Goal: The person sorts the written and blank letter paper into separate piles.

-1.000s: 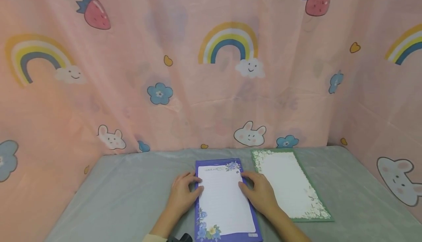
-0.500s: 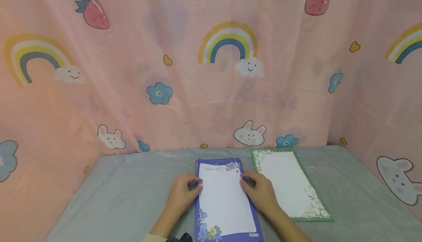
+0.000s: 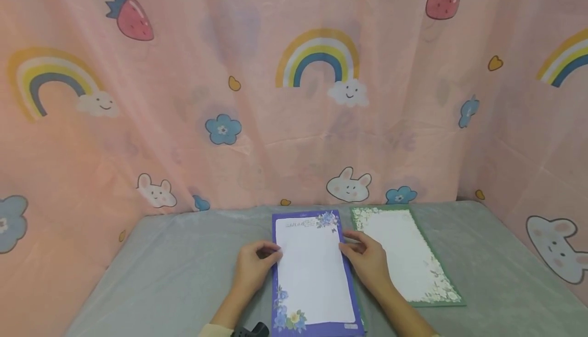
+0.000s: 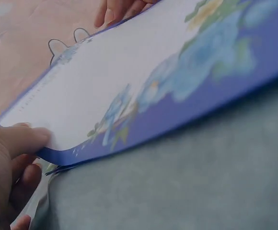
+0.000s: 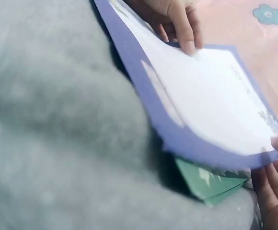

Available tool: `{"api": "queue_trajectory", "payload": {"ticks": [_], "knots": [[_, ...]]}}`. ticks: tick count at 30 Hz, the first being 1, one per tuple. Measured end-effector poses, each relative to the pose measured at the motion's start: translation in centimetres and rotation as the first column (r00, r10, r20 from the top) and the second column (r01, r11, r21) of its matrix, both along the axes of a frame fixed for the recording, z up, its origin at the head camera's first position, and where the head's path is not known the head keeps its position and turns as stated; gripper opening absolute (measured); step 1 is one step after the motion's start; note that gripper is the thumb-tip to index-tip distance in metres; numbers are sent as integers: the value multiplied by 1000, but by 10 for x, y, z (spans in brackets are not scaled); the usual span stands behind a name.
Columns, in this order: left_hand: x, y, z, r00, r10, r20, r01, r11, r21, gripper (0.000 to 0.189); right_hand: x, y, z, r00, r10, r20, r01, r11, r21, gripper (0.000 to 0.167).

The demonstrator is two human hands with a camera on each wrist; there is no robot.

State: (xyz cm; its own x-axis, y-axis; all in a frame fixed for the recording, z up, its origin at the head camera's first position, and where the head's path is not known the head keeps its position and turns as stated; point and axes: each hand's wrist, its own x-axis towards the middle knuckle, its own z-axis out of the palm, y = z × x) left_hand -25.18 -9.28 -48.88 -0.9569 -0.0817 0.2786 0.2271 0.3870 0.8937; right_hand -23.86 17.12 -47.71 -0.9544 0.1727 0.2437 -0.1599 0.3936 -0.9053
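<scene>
A purple-bordered sheet of letter paper (image 3: 310, 270) with blue flowers in its corners lies lengthwise before me. My left hand (image 3: 253, 268) pinches its left edge, thumb on top and fingers below, as the left wrist view shows. On the opposite edge, my right hand (image 3: 369, 263) pinches it too, thumb above. The sheet bows up between the hands in the right wrist view. Beneath it, green paper (image 5: 206, 182) with pale flowers sticks out near the right fingers.
A green-bordered sheet with white flowers (image 3: 399, 255) lies on the table to the right, partly behind the right forearm. Grey cloth (image 3: 184, 275) covers the table. A pink patterned curtain (image 3: 257, 173) hangs along the back and sides.
The purple paper's far edge has risen in view, and the staggered sheet edges there no longer show. Both hands keep hold; the right has shifted slightly right and away. A green edge now peeks out lower right.
</scene>
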Motion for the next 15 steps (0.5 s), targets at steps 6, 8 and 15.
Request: {"api": "queue_trajectory", "payload": {"ticks": [6, 8, 15], "knots": [[1, -1, 2, 998, 60, 31, -62, 995, 80, 6, 0, 1, 1, 994, 101, 46, -100, 994, -35, 24], [2, -2, 3, 997, 66, 29, -68, 994, 88, 5, -1, 1, 0, 992, 119, 44, -118, 993, -32, 23], [2, -3, 5, 999, -33, 39, 29, 996, 86, 7, -3, 3, -1, 991, 128, 31, -125, 989, -77, 23]]}}
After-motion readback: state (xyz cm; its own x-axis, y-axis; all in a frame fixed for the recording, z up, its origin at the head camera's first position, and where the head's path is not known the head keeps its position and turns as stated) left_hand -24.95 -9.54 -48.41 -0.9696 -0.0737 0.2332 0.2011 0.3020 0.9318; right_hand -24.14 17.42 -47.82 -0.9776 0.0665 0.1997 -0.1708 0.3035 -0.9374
